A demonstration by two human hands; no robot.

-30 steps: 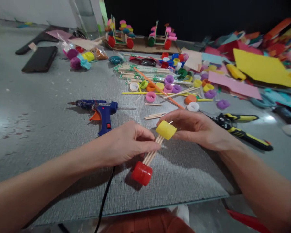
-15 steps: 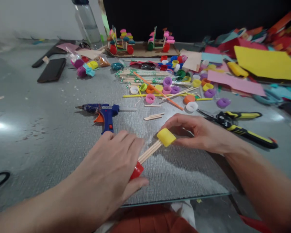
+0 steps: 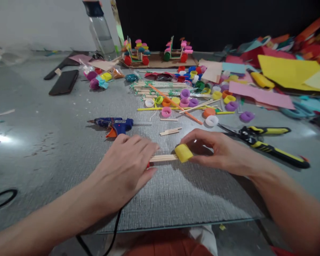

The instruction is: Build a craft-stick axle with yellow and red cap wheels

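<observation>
A bundle of thin wooden sticks (image 3: 163, 158) lies level across the grey mat, with a yellow bottle cap (image 3: 184, 153) on its right end and a red cap (image 3: 148, 164) on its left end, almost hidden. My left hand (image 3: 125, 167) covers the red cap end, fingers wrapped over it. My right hand (image 3: 216, 149) grips the yellow cap between thumb and fingers. Both hands hold the piece low over the mat.
A blue glue gun (image 3: 114, 124) lies just behind my left hand, its black cord (image 3: 114, 231) running toward me. Yellow-handled cutters (image 3: 266, 140) lie right. Loose caps (image 3: 186, 96), sticks and coloured paper (image 3: 288, 71) crowd the back; a phone (image 3: 64, 81) and a water bottle (image 3: 100, 30) stand far left.
The stick piece has turned from slanted to level and come down toward the mat. My left hand slid from the sticks' middle down over the red cap. The view shifted.
</observation>
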